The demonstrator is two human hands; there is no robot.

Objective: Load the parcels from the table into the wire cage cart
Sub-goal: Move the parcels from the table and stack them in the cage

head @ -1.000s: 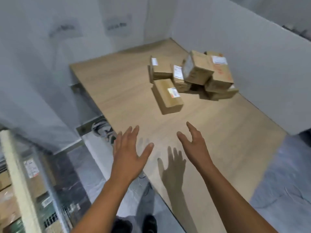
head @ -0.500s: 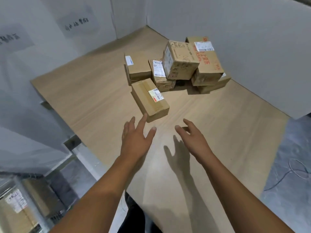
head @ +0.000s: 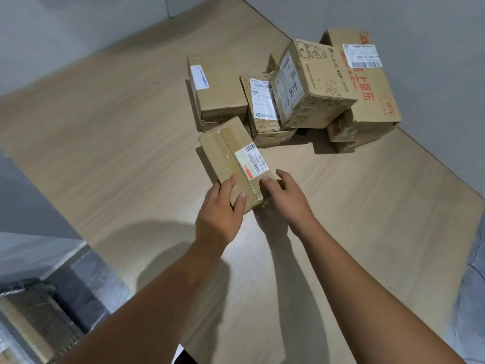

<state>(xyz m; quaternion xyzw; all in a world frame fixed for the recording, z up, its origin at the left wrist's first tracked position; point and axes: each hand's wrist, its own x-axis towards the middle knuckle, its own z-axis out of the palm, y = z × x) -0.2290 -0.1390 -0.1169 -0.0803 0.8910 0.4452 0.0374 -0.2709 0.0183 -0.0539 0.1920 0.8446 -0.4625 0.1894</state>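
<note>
The table [head: 105, 143] fills most of your view, pale wood, with grey walls behind it. At its far right sits the pile [head: 315, 85] of brown boxes, some stacked and tilted against each other. Down in your lower left corner is the cart [head: 34, 319], blurred, with something brown inside.

The parcel [head: 225, 153] lies flat on the table just in front of the pile, on its near left side; whether its far end touches the pile cannot be told. Its long axis runs away from you, leaning a little to the left, with the near end toward your wrists.

Both your forearms reach straight out over the table. Your left hand [head: 220, 214] covers the parcel's near left corner, index finger and thumb on top, the other fingers wrapped down the left side. Your right hand [head: 288, 198] takes the near right corner, thumb on the top edge, fingers curled down the right side. So you have it clamped between both hands.

The label [head: 252, 164] faces up, along the right side of the top.

Half a second ago your hands were spread open, with only your left fingertips reaching the parcel; the parcel itself lies at the same angle.
</note>
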